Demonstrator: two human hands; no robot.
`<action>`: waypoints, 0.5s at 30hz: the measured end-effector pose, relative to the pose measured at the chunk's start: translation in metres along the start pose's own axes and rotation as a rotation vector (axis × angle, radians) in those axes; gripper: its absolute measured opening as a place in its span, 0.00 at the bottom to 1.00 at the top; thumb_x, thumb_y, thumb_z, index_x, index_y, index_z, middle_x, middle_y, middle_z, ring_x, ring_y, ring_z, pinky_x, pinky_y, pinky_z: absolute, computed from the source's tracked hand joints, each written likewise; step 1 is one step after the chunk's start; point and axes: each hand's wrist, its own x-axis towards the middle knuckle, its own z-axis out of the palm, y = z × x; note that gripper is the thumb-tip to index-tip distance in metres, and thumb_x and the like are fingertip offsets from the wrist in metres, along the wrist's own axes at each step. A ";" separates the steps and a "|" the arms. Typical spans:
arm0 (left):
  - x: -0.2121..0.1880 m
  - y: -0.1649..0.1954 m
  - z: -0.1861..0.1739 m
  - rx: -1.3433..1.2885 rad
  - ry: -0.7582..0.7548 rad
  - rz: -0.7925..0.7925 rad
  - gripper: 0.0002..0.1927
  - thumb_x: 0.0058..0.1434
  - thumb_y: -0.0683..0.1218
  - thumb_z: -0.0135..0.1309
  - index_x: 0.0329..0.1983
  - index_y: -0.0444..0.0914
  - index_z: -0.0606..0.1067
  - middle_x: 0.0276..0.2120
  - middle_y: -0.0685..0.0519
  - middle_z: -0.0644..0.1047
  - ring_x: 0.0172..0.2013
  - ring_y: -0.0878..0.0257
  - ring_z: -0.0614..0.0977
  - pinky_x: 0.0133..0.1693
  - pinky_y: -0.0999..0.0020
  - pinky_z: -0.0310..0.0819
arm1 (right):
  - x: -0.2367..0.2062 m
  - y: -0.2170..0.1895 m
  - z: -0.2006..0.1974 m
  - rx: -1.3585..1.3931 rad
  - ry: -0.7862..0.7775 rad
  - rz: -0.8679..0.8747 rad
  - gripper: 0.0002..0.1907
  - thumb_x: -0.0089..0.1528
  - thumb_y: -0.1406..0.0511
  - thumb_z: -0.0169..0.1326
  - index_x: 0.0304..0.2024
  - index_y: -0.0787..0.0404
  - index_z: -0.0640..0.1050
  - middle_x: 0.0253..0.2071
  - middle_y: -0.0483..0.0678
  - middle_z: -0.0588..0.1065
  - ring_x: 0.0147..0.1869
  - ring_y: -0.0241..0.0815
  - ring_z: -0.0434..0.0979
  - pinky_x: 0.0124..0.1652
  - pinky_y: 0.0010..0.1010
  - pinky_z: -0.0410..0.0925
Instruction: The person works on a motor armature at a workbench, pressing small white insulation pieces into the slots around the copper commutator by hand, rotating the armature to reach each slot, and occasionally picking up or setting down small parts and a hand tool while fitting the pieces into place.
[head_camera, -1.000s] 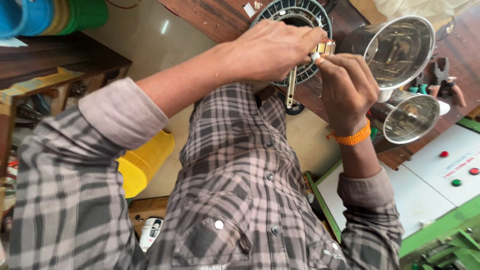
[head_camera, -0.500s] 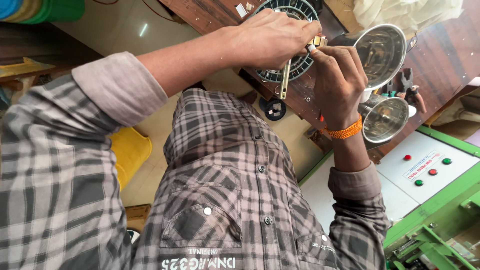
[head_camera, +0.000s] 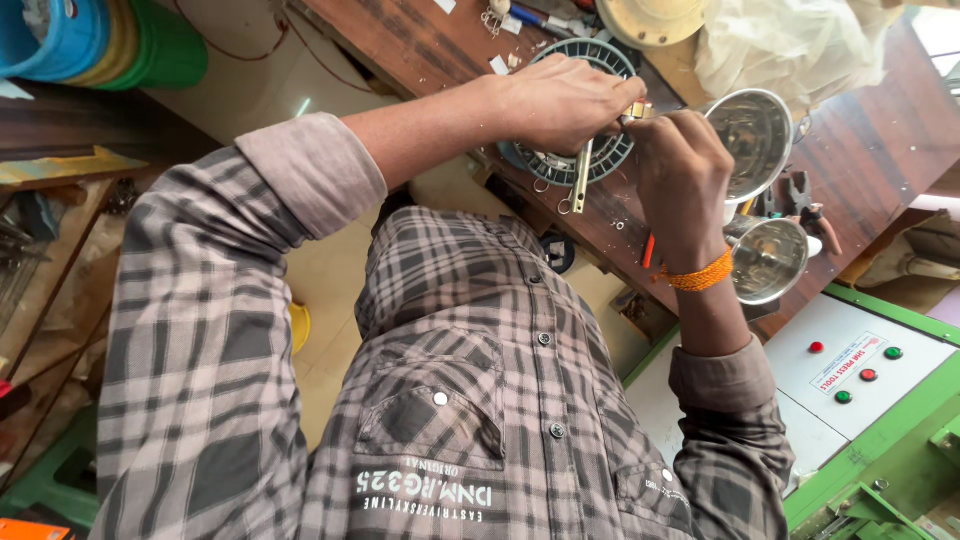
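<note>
Workshop interior seen from above: a dark wooden counter runs across the upper part of the view, with pale floor beside it. Left hand and right hand meet over the counter edge, both closed on a small brass-coloured fitting pinched between their fingertips. A slim metal tool hangs down from the left hand's grip. Directly behind the hands lies a round ribbed fan grille, partly covered by them. Right of the right hand stand two shiny metal reflector bowls, one above the other, with pliers just beside them. An orange thread band circles the right wrist. Farther out, a green-framed control panel with red and green buttons fills the lower right; stacked coloured plastic tubs sit at upper left.
</note>
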 end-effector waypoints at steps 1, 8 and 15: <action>-0.001 0.000 0.003 -0.011 -0.011 -0.012 0.18 0.64 0.46 0.57 0.53 0.34 0.68 0.41 0.40 0.80 0.40 0.40 0.82 0.36 0.46 0.73 | -0.002 -0.003 0.000 -0.010 0.000 -0.013 0.10 0.63 0.79 0.62 0.45 0.66 0.80 0.40 0.53 0.75 0.45 0.52 0.78 0.45 0.39 0.72; -0.003 -0.005 0.007 -0.032 0.001 0.087 0.25 0.55 0.42 0.57 0.57 0.39 0.67 0.42 0.42 0.80 0.43 0.37 0.81 0.39 0.44 0.74 | -0.011 -0.015 0.002 -0.148 0.035 -0.070 0.13 0.56 0.79 0.55 0.42 0.65 0.77 0.35 0.54 0.71 0.40 0.54 0.74 0.39 0.43 0.69; 0.001 0.007 -0.011 -0.053 -0.101 0.029 0.31 0.51 0.39 0.57 0.60 0.41 0.66 0.50 0.44 0.78 0.54 0.44 0.78 0.46 0.50 0.75 | -0.004 -0.028 0.005 -0.235 0.112 -0.031 0.13 0.54 0.76 0.54 0.42 0.63 0.76 0.38 0.50 0.75 0.45 0.52 0.76 0.40 0.41 0.71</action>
